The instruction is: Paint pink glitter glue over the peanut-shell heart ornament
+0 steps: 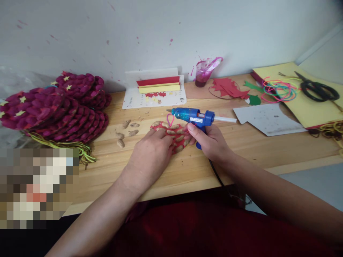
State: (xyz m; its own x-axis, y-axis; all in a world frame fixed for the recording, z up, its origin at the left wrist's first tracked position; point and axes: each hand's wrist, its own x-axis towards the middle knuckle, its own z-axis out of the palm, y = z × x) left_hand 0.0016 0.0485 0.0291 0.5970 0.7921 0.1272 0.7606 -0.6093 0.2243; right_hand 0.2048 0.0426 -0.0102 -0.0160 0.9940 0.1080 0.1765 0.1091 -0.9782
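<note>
My right hand (213, 141) is wrapped round a blue hot glue gun (194, 116). Its nozzle points left, and a white glue stick (225, 118) juts from the back. Below the gun lies a red disc covered with peanuts (177, 140), a pink cord loop (170, 119) at its top edge. My left hand (150, 151) rests over the disc's left side, fingers bent and pressed together on the peanuts; what the fingertips grip is hidden. Several loose peanuts (133, 133) lie on the wooden table (112, 178) to the left.
Stacked magenta discs with yellow stars (80, 117) stand at left. Behind are a paper sheet with small stars (128, 101), a stained plastic cup (200, 76) and red paper cutouts (227, 88). Scissors (317, 91) and coloured cords (280, 89) lie right. A black cable (217, 173) crosses the table's front edge.
</note>
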